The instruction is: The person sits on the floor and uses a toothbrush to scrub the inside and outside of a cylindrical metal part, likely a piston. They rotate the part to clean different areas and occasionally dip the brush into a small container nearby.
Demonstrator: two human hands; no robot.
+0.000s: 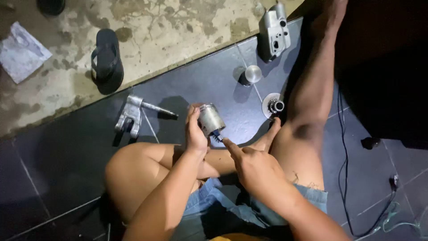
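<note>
Left hand clamped around metal piston, right hand pinching small dark brush at its skirt; best kept steady, short strokes, firm grip

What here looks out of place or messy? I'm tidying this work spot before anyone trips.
Metal parts lie scattered on the dark tiles: a forked shaft, a gear, a housing. A lone sandal lies on the stained concrete.

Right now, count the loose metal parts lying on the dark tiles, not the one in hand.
4: forked shaft left of the left hand, housing at top, small cylinder below it, gear by the knee. Shadows may hide more.
</note>
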